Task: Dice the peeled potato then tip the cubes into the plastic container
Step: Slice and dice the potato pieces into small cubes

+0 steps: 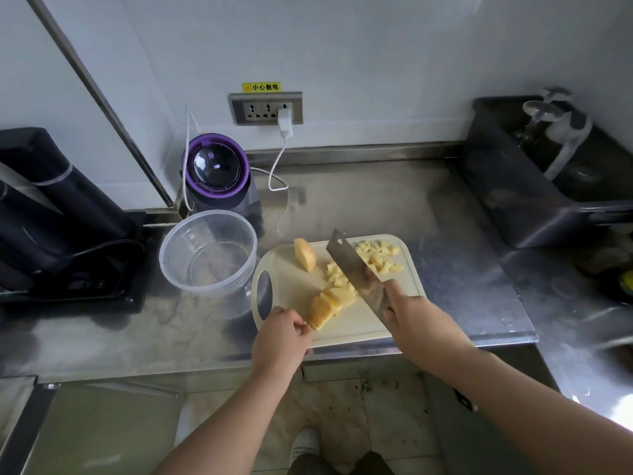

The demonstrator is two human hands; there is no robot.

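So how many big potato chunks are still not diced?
2. One potato half lies at the cutting board's far left; one partly sliced chunk is held by the left hand. The cleaver may hide more.

Right hand (416, 315) grips cleaver (356, 269) over sliced potato (330, 305); left hand (282, 334) pinches its end.

A steel counter (394, 200) meets a white wall (342, 46) with a socket strip (265, 108) above tiled floor (342, 406).

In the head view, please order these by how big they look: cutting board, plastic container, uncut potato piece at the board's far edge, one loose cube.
1. cutting board
2. plastic container
3. uncut potato piece
4. loose cube, clearly smallest
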